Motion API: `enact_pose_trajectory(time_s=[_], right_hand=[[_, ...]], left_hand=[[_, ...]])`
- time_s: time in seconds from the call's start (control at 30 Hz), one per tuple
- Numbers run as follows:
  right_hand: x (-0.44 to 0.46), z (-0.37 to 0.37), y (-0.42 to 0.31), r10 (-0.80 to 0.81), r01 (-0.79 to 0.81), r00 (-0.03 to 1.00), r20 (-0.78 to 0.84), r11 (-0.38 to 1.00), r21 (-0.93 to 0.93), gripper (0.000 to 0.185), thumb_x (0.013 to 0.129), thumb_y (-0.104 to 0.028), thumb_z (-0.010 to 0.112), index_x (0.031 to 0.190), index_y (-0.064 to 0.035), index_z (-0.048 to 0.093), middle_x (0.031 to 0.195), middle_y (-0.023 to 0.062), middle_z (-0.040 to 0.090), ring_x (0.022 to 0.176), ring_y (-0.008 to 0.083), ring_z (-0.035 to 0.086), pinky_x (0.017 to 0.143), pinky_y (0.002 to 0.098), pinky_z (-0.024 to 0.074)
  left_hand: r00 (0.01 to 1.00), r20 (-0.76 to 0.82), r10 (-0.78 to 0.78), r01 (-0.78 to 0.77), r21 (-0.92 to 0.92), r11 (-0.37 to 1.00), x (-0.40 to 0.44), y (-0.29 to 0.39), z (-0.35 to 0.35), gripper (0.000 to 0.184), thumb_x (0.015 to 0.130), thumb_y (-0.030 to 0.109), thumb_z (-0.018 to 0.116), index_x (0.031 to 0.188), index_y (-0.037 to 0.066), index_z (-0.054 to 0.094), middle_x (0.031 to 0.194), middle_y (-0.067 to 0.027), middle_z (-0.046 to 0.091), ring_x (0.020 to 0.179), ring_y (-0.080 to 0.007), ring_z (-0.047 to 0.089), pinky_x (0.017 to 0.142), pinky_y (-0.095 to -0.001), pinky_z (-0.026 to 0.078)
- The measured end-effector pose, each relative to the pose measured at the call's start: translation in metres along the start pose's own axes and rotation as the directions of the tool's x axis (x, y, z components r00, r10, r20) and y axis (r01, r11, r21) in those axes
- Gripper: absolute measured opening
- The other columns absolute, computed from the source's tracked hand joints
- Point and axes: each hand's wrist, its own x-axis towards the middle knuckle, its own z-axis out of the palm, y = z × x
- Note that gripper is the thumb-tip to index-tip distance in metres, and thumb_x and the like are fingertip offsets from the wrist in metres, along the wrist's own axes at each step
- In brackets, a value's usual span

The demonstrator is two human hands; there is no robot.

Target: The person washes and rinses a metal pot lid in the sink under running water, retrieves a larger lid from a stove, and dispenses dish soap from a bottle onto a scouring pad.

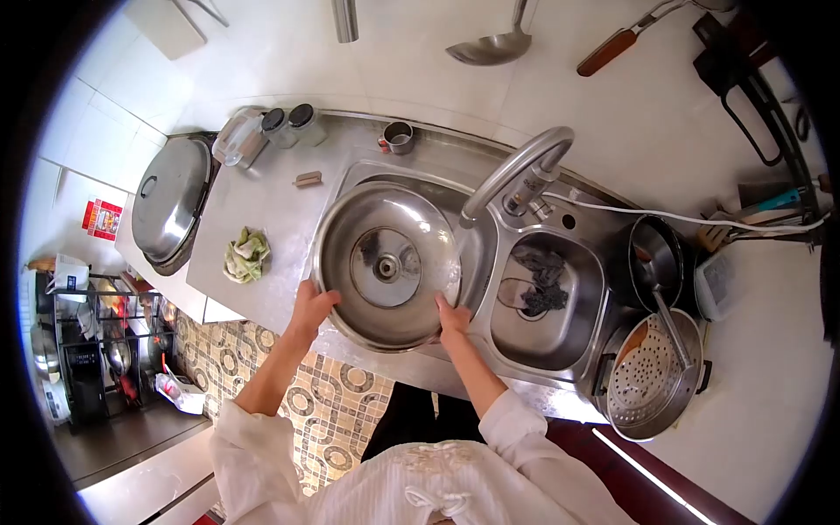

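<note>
A wide, round stainless steel pot lid [433, 227], hollow side up with a hub at its middle, sits over the left sink basin [479, 254]. My left hand [308, 311] grips its near left rim, thumb over the edge. On the near right rim my right hand [452, 317] holds on, thumb inside. Both hands' other fingers are mostly hidden under the lid. The curved faucet [525, 166] stands to the right of it. Left of my hands, a leafy green vegetable [247, 255] lies on the steel counter [284, 223].
The right basin [560, 337] holds a dark wet cloth [544, 280]. Beyond it are a black pot [658, 241] and a perforated strainer [647, 372]. Two dark-lidded jars [306, 127] and a metal cup [398, 137] line the back. A large domed lid [171, 197] covers the far-left pan.
</note>
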Motion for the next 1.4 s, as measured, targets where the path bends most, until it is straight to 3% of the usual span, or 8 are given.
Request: enact_pose_trajectory(time_s=[0.2, 0.37, 0.43, 0.67, 0.8, 0.87, 1.1, 1.4], right_hand=[[0.045, -0.004, -0.01, -0.738, 0.729, 0.673, 0.034, 0.656, -0.196, 0.041, 0.073, -0.026, 0.067, 0.101, 0.0012, 0.054, 0.081, 0.0149, 0.064, 0.073, 0.0259, 0.062, 0.068, 0.0356, 0.0475], [0.064, -0.007, -0.052, -0.882, 0.885, 0.421, 0.212, 0.347, -0.311, 0.022, 0.085, -0.022, 0.053, 0.097, -0.005, 0.059, 0.088, 0.0163, 0.062, 0.078, 0.0358, 0.059, 0.068, 0.042, 0.0459], [0.07, -0.006, -0.059, -0.845, 0.872, 0.45, 0.289, 0.345, -0.348, 0.022, 0.085, -0.022, 0.052, 0.095, -0.0047, 0.06, 0.086, 0.0179, 0.062, 0.078, 0.0368, 0.059, 0.068, 0.0422, 0.0458], [0.092, 0.003, -0.071, -0.665, 0.889, 0.456, 0.592, 0.313, -0.334, 0.021, 0.085, -0.017, 0.05, 0.089, 0.0011, 0.06, 0.083, 0.0257, 0.059, 0.081, 0.0367, 0.06, 0.069, 0.0407, 0.0445], [0.083, -0.006, -0.084, -0.516, 0.806, 0.436, 0.737, 0.589, -0.065, 0.04, 0.086, -0.013, 0.049, 0.122, 0.0044, 0.047, 0.113, 0.0142, 0.057, 0.104, 0.0189, 0.052, 0.09, 0.0286, 0.0391], [0.066, -0.018, -0.091, -0.341, 0.474, 0.488, 0.803, 0.876, 0.084, 0.047, 0.082, -0.004, 0.05, 0.128, 0.0046, 0.04, 0.121, 0.013, 0.052, 0.11, 0.0206, 0.049, 0.095, 0.0283, 0.0359], [0.06, -0.029, -0.082, -0.402, 0.396, 0.489, 0.774, 0.893, 0.214, 0.049, 0.074, 0.005, 0.053, 0.123, -0.0001, 0.046, 0.117, 0.0083, 0.053, 0.106, 0.017, 0.05, 0.09, 0.0279, 0.0389], [0.097, -0.012, -0.063, -0.359, 0.268, 0.784, 0.507, 0.932, 0.244, 0.033, 0.079, -0.005, 0.061, 0.111, -0.0005, 0.056, 0.106, 0.0059, 0.06, 0.091, 0.014, 0.057, 0.08, 0.0252, 0.0454]], left_hand=[[0.993, -0.005, -0.12, 0.118, -0.1, 0.988, -0.016, -0.015, -0.01, 0.025, 0.066, -0.002, 0.052, 0.088, -0.007, 0.061, 0.081, -0.0086, 0.062, 0.071, -0.0159, 0.056, 0.063, -0.0275, 0.043], [0.984, -0.018, -0.178, 0.174, -0.133, 0.976, -0.038, -0.015, 0.001, 0.019, 0.067, -0.001, 0.051, 0.083, -0.005, 0.06, 0.074, -0.0075, 0.059, 0.064, -0.0141, 0.053, 0.057, -0.0262, 0.04], [0.883, -0.281, -0.375, 0.36, -0.105, 0.927, -0.047, -0.018, 0.01, 0.014, 0.067, 0.001, 0.052, 0.08, -0.003, 0.055, 0.068, -0.0053, 0.054, 0.058, -0.0135, 0.048, 0.052, -0.026, 0.037], [0.877, -0.17, -0.45, 0.394, -0.281, 0.875, -0.037, -0.047, 0.0, 0.023, 0.066, 0.002, 0.055, 0.087, -0.001, 0.046, 0.072, -0.006, 0.05, 0.061, -0.0149, 0.049, 0.052, -0.0258, 0.04], [0.878, -0.145, -0.456, 0.372, -0.393, 0.841, -0.039, -0.055, -0.002, 0.016, 0.066, 0.001, 0.055, 0.08, 0.0, 0.049, 0.069, -0.0061, 0.05, 0.059, -0.0162, 0.049, 0.054, -0.0269, 0.043], [0.884, -0.137, -0.447, 0.369, -0.383, 0.847, -0.037, -0.065, -0.007, 0.014, 0.066, 0.0, 0.054, 0.079, -0.003, 0.051, 0.07, -0.0074, 0.052, 0.059, -0.0181, 0.05, 0.055, -0.0285, 0.045], [0.87, -0.084, -0.486, 0.376, -0.525, 0.764, -0.036, -0.104, 0.001, 0.016, 0.066, -0.005, 0.052, 0.081, -0.009, 0.056, 0.073, -0.011, 0.058, 0.064, -0.0199, 0.057, 0.057, -0.0302, 0.048], [0.833, 0.022, -0.553, 0.452, -0.605, 0.656, -0.054, -0.137, 0.018, 0.019, 0.067, -0.004, 0.054, 0.085, -0.008, 0.056, 0.073, -0.0107, 0.059, 0.065, -0.0189, 0.058, 0.061, -0.0296, 0.049]])
